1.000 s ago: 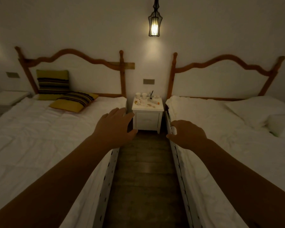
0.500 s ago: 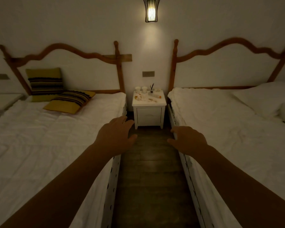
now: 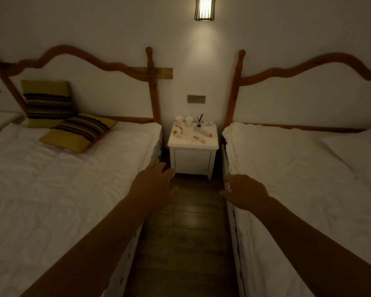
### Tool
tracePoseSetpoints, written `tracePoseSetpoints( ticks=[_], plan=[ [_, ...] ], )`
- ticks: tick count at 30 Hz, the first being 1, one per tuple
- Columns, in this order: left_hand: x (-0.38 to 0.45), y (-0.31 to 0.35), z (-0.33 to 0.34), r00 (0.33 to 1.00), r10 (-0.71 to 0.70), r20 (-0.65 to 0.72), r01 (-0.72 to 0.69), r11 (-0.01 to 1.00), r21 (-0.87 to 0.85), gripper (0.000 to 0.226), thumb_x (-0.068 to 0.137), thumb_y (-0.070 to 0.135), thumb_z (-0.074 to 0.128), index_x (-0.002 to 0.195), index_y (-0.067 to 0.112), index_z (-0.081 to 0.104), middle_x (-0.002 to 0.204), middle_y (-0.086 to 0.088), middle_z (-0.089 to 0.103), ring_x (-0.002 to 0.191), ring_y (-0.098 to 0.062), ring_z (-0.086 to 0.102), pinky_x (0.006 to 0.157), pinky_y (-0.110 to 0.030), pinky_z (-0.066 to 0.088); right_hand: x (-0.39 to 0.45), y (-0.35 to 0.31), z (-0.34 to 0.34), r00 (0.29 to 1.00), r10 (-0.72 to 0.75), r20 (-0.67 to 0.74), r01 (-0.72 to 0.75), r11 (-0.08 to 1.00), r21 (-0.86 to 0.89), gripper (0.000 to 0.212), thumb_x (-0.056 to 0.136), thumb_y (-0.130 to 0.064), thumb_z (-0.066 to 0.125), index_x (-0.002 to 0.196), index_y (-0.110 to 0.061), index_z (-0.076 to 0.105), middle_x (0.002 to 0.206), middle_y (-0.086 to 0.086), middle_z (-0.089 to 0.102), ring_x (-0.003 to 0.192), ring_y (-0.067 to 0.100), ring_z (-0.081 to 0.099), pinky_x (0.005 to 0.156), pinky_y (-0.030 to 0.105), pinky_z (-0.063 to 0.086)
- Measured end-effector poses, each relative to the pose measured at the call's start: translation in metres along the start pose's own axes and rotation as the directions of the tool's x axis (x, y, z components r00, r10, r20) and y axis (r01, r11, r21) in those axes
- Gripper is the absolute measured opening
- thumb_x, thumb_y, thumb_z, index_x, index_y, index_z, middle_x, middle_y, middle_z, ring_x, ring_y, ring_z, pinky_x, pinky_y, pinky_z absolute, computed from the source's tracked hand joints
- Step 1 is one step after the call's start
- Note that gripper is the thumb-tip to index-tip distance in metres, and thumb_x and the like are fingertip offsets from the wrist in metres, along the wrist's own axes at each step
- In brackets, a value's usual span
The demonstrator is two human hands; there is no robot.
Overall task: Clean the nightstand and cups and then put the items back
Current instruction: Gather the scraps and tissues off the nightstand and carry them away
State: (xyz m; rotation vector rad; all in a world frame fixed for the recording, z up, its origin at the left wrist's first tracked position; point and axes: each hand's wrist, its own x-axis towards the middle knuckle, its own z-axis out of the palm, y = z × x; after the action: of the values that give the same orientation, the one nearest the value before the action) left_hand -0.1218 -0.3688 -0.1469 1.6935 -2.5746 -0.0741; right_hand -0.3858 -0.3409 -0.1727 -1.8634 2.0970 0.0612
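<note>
A: Hands?

B: Both out in front, holding nothing. Left hand has its fingers straight and slightly spread, over the inner edge of the left bed. Right hand is relaxed, fingers loosely bent, at the inner edge of the right bed.

A: What's between them?

B: Dark wood floor, a narrow aisle running straight ahead from the hands.

A: Nightstand?

B: Nightstand, white, beyond both hands at the far end of the aisle, well apart from them, against the wall. Drawer front faces the hands.

A: On the tabletop?

B: Two white cups, upright, side by side at the back, on the left hand's side. To their right a small dark holder with a dark stick tilted in it. A pale tube-like item lies flat with its long axis running crosswise, its orange end toward the right hand's side. Small scraps are scattered nearer the front; too small to identify.

A: Rest of the room?

B: Dim. Lit caged lamp on the wall above the nightstand, and a wall plate below it. Wooden headboards on both beds. Two yellow striped pillows far left of the left hand.
</note>
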Motion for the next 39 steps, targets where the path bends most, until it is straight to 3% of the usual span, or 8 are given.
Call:
tracePoseSetpoints(
  ticks=[13, 19, 25, 30, 35, 39],
  plan=[
    [0.214, -0.081, 0.05, 0.999, -0.031, 0.014, 0.032, 0.999, -0.041, 0.064, 0.087, 0.057, 0.051, 0.143, 0.029, 0.034, 0.154, -0.007, 0.03, 0.139, -0.029, 0.029, 0.108, -0.048, 0.031, 0.218, -0.006, -0.021, 0.999, -0.027, 0.037, 0.028, 0.999, -0.034, 0.052, 0.091, -0.052, 0.051, 0.131, -0.019, 0.048, 0.133, 0.006, 0.052, 0.118, 0.023, 0.05, 0.095, 0.037, 0.044],
    [0.323, -0.131, 0.062, 0.996, -0.011, 0.089, 0.015, 0.999, -0.053, 0.063, 0.087, 0.054, 0.053, 0.142, 0.027, 0.036, 0.151, -0.007, 0.033, 0.135, -0.029, 0.035, 0.104, -0.045, 0.037, 0.322, -0.021, -0.041, 1.0, 0.009, 0.025, -0.01, 0.999, 0.038, 0.053, 0.091, -0.048, 0.053, 0.136, -0.022, 0.044, 0.135, 0.004, 0.051, 0.119, 0.022, 0.05, 0.096, 0.037, 0.044],
    [0.43, -0.152, 0.07, 0.988, 0.03, 0.153, -0.019, 0.998, -0.068, 0.067, 0.088, 0.056, 0.052, 0.145, 0.028, 0.032, 0.153, -0.007, 0.031, 0.136, -0.029, 0.034, 0.105, -0.046, 0.036, 0.414, -0.024, -0.052, 0.998, 0.029, 0.05, -0.036, 0.989, 0.144, 0.039, 0.089, -0.042, 0.057, 0.124, -0.024, 0.053, 0.122, 0.002, 0.059, 0.106, 0.021, 0.056, 0.09, 0.038, 0.05],
    [0.512, -0.156, 0.1, 0.983, 0.043, 0.179, -0.032, 0.997, -0.065, 0.067, 0.086, 0.058, 0.052, 0.143, 0.029, 0.032, 0.15, -0.007, 0.034, 0.134, -0.029, 0.037, 0.103, -0.046, 0.039, 0.499, -0.001, -0.049, 0.996, 0.043, 0.073, -0.052, 0.99, 0.132, 0.051, 0.089, -0.039, 0.056, 0.137, -0.024, 0.045, 0.132, 0.004, 0.054, 0.115, 0.023, 0.053, 0.093, 0.037, 0.046],
    [0.603, -0.159, 0.135, 0.983, 0.006, 0.185, 0.006, 0.998, -0.067, 0.067, 0.085, 0.057, 0.053, 0.143, 0.029, 0.033, 0.15, -0.007, 0.034, 0.133, -0.029, 0.037, 0.102, -0.046, 0.04, 0.6, 0.034, -0.047, 0.999, -0.001, 0.038, -0.002, 0.997, 0.075, 0.047, 0.087, -0.045, 0.057, 0.128, -0.023, 0.049, 0.125, 0.003, 0.057, 0.111, 0.022, 0.054, 0.088, 0.035, 0.045],
    [0.681, -0.158, 0.162, 0.973, -0.046, 0.226, 0.061, 0.996, -0.061, 0.065, 0.086, 0.057, 0.052, 0.141, 0.029, 0.035, 0.148, -0.007, 0.035, 0.13, -0.028, 0.039, 0.1, -0.045, 0.041, 0.697, 0.061, -0.052, 0.996, -0.028, 0.088, 0.024, 0.999, 0.045, 0.053, 0.089, -0.048, 0.056, 0.134, -0.022, 0.045, 0.13, 0.005, 0.055, 0.115, 0.024, 0.053, 0.088, 0.035, 0.045]
  ],
)
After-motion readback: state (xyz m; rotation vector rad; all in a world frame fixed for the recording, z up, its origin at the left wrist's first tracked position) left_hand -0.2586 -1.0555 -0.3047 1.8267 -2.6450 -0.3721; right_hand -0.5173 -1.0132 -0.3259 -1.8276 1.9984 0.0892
